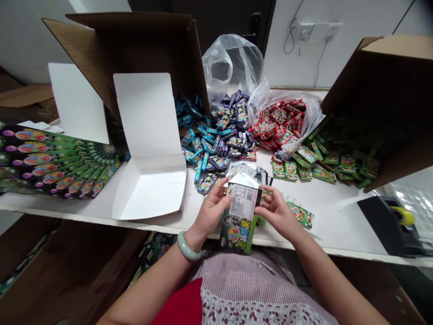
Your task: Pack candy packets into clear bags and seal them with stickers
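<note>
Both my hands grip one green printed carton (237, 228) above the front edge of the tabletop (333, 221); my left hand (211, 212) and right hand (275, 211) have their fingers (260, 201) closed on its sides; one small green packet (301, 214) lies just beside.

The green packet (239, 234) in front carries a white, black-printed label at its far end. A pale jade-green bangle (186, 246) circles the left wrist. Far along the white counter (324, 216) lie blue packets (189, 113), purple-and-green packets (232, 118), red packets (279, 122) and, to the right, green packets (324, 164). On the left, fanned black-and-green cards (50, 158) show rainbow ovals. The near apron (237, 280) is pink-and-white check, edged with red-sprigged white fabric over a red shirt (179, 304).
</note>
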A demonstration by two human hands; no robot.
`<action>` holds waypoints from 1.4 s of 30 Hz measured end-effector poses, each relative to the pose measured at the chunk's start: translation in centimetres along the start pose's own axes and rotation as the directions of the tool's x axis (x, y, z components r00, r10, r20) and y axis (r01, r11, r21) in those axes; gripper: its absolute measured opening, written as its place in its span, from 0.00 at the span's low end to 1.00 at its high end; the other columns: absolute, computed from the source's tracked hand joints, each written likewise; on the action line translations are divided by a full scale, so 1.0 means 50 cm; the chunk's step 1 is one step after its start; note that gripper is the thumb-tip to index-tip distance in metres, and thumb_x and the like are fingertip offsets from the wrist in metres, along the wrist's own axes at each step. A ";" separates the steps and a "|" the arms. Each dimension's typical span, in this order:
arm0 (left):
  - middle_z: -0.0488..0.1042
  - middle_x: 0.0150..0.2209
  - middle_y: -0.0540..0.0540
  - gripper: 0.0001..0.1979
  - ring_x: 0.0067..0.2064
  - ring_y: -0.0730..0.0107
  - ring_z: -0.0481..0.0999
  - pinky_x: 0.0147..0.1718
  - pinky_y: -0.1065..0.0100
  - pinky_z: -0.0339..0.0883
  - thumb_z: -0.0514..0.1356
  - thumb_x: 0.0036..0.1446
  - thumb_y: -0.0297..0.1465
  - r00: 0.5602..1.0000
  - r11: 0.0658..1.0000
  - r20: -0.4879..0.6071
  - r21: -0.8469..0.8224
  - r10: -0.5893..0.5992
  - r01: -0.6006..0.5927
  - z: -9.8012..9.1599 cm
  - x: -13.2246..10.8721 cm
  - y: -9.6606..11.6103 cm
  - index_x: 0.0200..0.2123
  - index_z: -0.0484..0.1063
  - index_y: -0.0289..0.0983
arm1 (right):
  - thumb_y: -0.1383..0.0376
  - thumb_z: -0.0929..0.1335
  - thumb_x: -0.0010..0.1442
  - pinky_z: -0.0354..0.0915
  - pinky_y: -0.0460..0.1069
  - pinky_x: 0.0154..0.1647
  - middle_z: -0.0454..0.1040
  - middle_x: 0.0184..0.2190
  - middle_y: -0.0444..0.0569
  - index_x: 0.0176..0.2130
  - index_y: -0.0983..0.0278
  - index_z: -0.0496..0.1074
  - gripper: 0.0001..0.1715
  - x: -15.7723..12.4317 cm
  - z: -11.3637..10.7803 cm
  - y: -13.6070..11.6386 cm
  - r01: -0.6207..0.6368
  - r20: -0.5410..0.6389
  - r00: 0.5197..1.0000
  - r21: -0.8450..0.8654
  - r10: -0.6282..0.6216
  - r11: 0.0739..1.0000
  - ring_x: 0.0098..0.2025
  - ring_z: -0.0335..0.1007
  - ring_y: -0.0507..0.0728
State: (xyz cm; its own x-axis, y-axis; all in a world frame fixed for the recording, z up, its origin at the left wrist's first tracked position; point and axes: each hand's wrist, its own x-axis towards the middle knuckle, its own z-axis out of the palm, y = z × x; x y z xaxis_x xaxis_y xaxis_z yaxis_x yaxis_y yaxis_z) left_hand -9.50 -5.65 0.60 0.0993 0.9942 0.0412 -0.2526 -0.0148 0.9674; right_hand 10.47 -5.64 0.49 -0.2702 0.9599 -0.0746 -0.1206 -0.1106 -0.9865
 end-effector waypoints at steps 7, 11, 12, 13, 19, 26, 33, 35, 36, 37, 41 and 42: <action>0.74 0.43 0.44 0.25 0.41 0.67 0.75 0.39 0.68 0.73 0.60 0.58 0.32 0.996 0.982 0.086 0.184 0.033 -0.048 -0.013 -0.029 0.016 0.59 0.61 0.41 | 0.57 0.72 0.54 0.71 0.50 0.35 0.72 0.35 0.44 0.49 0.56 0.65 0.24 0.004 0.012 -0.019 0.157 -0.134 0.973 -0.198 -0.186 0.967 0.32 0.71 0.53; 0.73 0.35 0.48 0.17 0.32 0.72 0.72 0.30 0.72 0.68 0.59 0.61 0.34 0.995 0.932 0.102 0.359 0.012 -0.048 -0.026 -0.042 0.018 0.52 0.65 0.39 | 0.57 0.69 0.58 0.69 0.49 0.28 0.71 0.33 0.45 0.44 0.59 0.71 0.15 -0.008 0.003 -0.010 0.094 -0.048 0.992 -0.331 -0.116 0.939 0.28 0.68 0.52; 0.73 0.32 0.49 0.14 0.31 0.73 0.71 0.28 0.72 0.67 0.58 0.62 0.35 0.996 0.917 0.087 0.396 0.025 -0.057 -0.026 -0.043 0.021 0.50 0.67 0.38 | 0.56 0.68 0.59 0.69 0.48 0.27 0.71 0.32 0.45 0.42 0.60 0.71 0.13 -0.010 0.001 -0.013 0.083 -0.031 0.995 -0.339 -0.099 0.937 0.27 0.67 0.52; 0.73 0.31 0.49 0.11 0.30 0.73 0.71 0.29 0.72 0.67 0.57 0.62 0.35 0.997 0.904 0.064 0.421 0.052 -0.075 -0.024 -0.043 0.024 0.46 0.69 0.38 | 0.55 0.67 0.61 0.68 0.48 0.27 0.72 0.31 0.46 0.40 0.60 0.71 0.12 -0.010 0.000 -0.018 0.089 -0.018 0.995 -0.352 -0.102 0.932 0.28 0.68 0.53; 0.78 0.39 0.44 0.06 0.41 0.67 0.76 0.40 0.66 0.71 0.59 0.60 0.33 0.993 0.950 -0.024 0.295 0.118 -0.106 -0.001 -0.023 0.063 0.36 0.72 0.37 | 0.58 0.69 0.59 0.67 0.47 0.28 0.71 0.34 0.47 0.36 0.61 0.70 0.09 0.006 0.008 -0.069 0.177 -0.012 0.982 -0.300 -0.189 0.938 0.35 0.69 0.55; 0.78 0.38 0.44 0.04 0.42 0.66 0.78 0.42 0.66 0.74 0.64 0.55 0.31 0.988 0.960 0.047 0.232 0.150 -0.157 -0.007 -0.029 0.080 0.34 0.74 0.37 | 0.61 0.69 0.59 0.67 0.48 0.33 0.71 0.38 0.49 0.34 0.61 0.70 0.05 -0.001 0.011 -0.090 0.251 0.112 0.968 -0.399 -0.225 0.882 0.41 0.69 0.56; 0.75 0.29 0.48 0.06 0.31 0.72 0.73 0.30 0.71 0.69 0.66 0.51 0.31 0.999 0.970 -0.017 0.239 0.041 -0.036 0.014 -0.009 0.101 0.31 0.74 0.35 | 0.60 0.69 0.59 0.63 0.48 0.29 0.73 0.31 0.46 0.35 0.62 0.70 0.08 0.015 0.025 -0.126 0.128 0.109 0.990 -0.436 -0.089 0.891 0.32 0.68 0.53; 0.74 0.28 0.48 0.05 0.30 0.73 0.72 0.30 0.72 0.68 0.65 0.51 0.30 1.000 0.971 -0.007 0.239 0.027 -0.024 0.015 -0.005 0.102 0.29 0.73 0.35 | 0.60 0.69 0.59 0.62 0.48 0.29 0.72 0.29 0.45 0.33 0.63 0.71 0.08 0.019 0.028 -0.131 0.101 0.130 0.990 -0.424 -0.050 0.900 0.30 0.67 0.53; 0.73 0.28 0.48 0.05 0.30 0.73 0.72 0.30 0.72 0.67 0.65 0.50 0.30 0.999 0.969 0.007 0.243 0.032 -0.033 0.013 -0.006 0.101 0.28 0.73 0.35 | 0.61 0.69 0.59 0.62 0.48 0.29 0.72 0.28 0.45 0.32 0.63 0.71 0.07 0.019 0.029 -0.133 0.095 0.139 0.990 -0.426 -0.038 0.900 0.30 0.67 0.53; 0.73 0.28 0.48 0.05 0.31 0.73 0.72 0.31 0.71 0.67 0.65 0.50 0.29 0.999 0.968 0.029 0.246 0.043 -0.048 0.011 -0.007 0.101 0.27 0.73 0.35 | 0.61 0.69 0.59 0.62 0.48 0.29 0.73 0.28 0.45 0.32 0.63 0.71 0.07 0.018 0.029 -0.134 0.091 0.145 0.989 -0.431 -0.030 0.898 0.30 0.67 0.53; 0.73 0.30 0.46 0.06 0.34 0.69 0.73 0.36 0.68 0.68 0.63 0.54 0.30 0.986 0.961 0.139 0.248 0.087 -0.120 -0.007 -0.018 0.106 0.27 0.72 0.35 | 0.60 0.67 0.62 0.65 0.51 0.35 0.74 0.30 0.47 0.31 0.62 0.71 0.10 -0.002 0.027 -0.128 0.168 0.192 0.978 -0.465 -0.087 0.869 0.33 0.69 0.54; 0.74 0.31 0.46 0.07 0.35 0.69 0.73 0.37 0.67 0.69 0.63 0.55 0.31 0.984 0.961 0.158 0.248 0.086 -0.123 -0.012 -0.018 0.109 0.27 0.72 0.35 | 0.60 0.66 0.63 0.66 0.52 0.38 0.74 0.33 0.48 0.32 0.62 0.72 0.10 -0.008 0.026 -0.125 0.210 0.204 0.971 -0.468 -0.127 0.858 0.36 0.70 0.55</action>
State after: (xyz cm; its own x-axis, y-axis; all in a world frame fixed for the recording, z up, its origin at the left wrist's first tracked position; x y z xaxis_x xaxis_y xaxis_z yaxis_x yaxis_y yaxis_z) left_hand -11.56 -6.58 5.69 0.2279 0.9600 0.1627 -0.0160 -0.1634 0.9864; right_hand 10.10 -5.66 6.88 -0.4415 0.8935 0.0826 0.2863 0.2275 -0.9307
